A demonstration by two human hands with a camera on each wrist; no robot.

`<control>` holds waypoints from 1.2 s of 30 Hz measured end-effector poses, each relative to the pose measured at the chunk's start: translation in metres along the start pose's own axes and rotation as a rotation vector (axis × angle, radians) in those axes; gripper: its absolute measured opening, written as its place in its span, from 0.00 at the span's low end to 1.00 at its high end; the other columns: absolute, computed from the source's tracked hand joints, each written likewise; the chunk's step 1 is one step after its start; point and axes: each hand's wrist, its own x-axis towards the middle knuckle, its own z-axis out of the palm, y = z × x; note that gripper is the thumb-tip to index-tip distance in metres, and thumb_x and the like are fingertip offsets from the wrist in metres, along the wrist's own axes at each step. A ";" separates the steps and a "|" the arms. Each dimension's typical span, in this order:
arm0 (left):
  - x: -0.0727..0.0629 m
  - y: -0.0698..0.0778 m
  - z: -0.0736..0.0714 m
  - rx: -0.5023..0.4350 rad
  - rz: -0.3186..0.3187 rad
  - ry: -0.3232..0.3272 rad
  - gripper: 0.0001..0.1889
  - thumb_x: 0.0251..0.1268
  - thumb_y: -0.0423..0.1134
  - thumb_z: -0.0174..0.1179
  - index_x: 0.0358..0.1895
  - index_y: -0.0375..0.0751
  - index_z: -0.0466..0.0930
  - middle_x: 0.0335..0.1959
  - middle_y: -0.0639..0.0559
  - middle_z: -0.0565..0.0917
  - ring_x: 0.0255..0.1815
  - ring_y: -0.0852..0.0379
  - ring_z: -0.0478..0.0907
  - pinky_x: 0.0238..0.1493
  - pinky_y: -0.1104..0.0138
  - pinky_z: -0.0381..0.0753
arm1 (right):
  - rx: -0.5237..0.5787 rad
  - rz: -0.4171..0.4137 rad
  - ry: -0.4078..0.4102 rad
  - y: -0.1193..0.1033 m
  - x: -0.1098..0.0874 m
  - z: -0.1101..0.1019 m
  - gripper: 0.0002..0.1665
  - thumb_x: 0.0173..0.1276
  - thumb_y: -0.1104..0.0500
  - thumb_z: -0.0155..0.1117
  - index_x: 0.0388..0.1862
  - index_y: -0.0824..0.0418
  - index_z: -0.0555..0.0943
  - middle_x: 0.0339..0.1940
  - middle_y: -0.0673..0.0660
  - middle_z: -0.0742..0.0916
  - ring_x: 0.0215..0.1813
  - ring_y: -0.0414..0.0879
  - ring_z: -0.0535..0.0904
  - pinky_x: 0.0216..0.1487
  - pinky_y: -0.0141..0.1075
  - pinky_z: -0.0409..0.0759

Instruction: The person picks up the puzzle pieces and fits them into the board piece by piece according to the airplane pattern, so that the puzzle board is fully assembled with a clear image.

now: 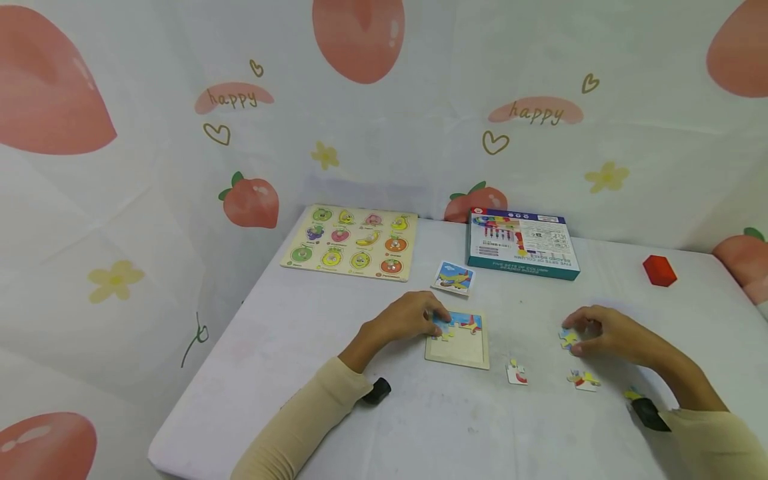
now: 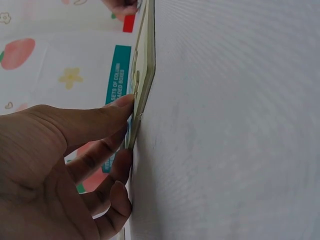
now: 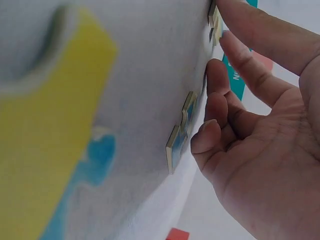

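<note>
My left hand [image 1: 408, 315] is at the left side of a shallow wooden puzzle tray [image 1: 459, 357], gripping it with thumb and fingertips at its edge in the left wrist view. Joined pieces showing sky and a red-and-yellow plane part [image 1: 471, 323] fill the tray's upper part; bare wood shows below. Off to the right, my right hand [image 1: 612, 335] pinches a blue-and-yellow jigsaw piece [image 1: 568, 340] between thumb and index finger, low over the table. Nearby lie a jigsaw piece with red and white [image 1: 517, 373] and a red-and-yellow jigsaw piece [image 1: 583, 381].
A plane picture card [image 1: 454, 278] lies behind the tray. Farther back are a fruit board [image 1: 354, 243] and a teal-edged box [image 1: 522, 243]. A red block [image 1: 660, 271] sits at the right. Beside the right wrist lies another yellow piece [image 3: 60, 120].
</note>
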 end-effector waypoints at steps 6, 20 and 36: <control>-0.001 -0.001 0.000 -0.004 0.010 0.003 0.14 0.66 0.35 0.75 0.53 0.48 0.93 0.53 0.59 0.86 0.51 0.62 0.76 0.54 0.68 0.76 | 0.070 -0.007 -0.017 -0.001 0.000 0.001 0.26 0.62 0.56 0.82 0.52 0.64 0.79 0.41 0.53 0.85 0.45 0.48 0.79 0.43 0.31 0.82; -0.002 -0.001 -0.002 -0.006 0.039 -0.002 0.14 0.66 0.35 0.75 0.54 0.47 0.92 0.53 0.57 0.86 0.48 0.61 0.77 0.51 0.70 0.77 | 0.142 0.068 0.001 -0.034 0.006 0.006 0.18 0.75 0.53 0.70 0.54 0.65 0.87 0.45 0.55 0.92 0.46 0.48 0.84 0.45 0.32 0.81; 0.000 -0.001 -0.001 -0.015 0.028 -0.009 0.14 0.66 0.35 0.74 0.54 0.47 0.92 0.54 0.57 0.86 0.48 0.61 0.76 0.51 0.70 0.78 | 0.316 -0.079 -0.063 -0.087 0.045 0.042 0.14 0.74 0.58 0.72 0.52 0.67 0.88 0.39 0.55 0.91 0.41 0.48 0.85 0.45 0.31 0.85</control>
